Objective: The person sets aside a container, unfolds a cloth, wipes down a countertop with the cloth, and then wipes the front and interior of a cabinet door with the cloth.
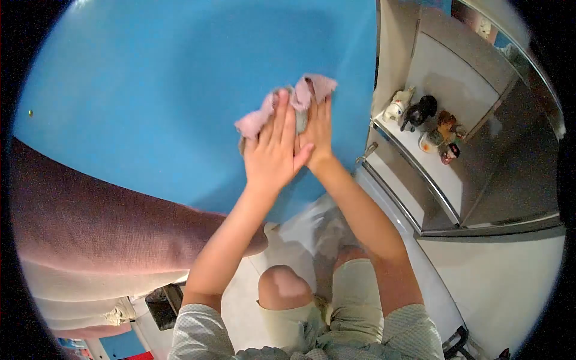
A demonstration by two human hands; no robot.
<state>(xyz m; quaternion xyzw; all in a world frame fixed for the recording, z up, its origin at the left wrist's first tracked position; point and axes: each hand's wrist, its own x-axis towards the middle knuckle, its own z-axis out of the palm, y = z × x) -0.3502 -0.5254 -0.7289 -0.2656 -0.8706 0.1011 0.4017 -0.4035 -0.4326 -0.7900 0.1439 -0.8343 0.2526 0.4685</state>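
A crumpled pink and grey cloth (pixel 257 122) lies against a flat blue surface (pixel 150 90). My left hand (pixel 273 144) presses on the cloth with its palm flat and fingers stretched out. Beside it, my right hand (pixel 316 132) also lies flat on the cloth, its fingers extended and partly covered by a pink fold. The two hands touch near the thumbs. Part of the cloth is hidden under both palms.
Small animal figurines (pixel 420 112) stand on a white shelf (pixel 441 180) at the right. A brownish-pink padded piece (pixel 108 210) borders the blue surface at lower left. A clear plastic bag (pixel 312 231) hangs below the hands. A black bin (pixel 161 309) sits at lower left.
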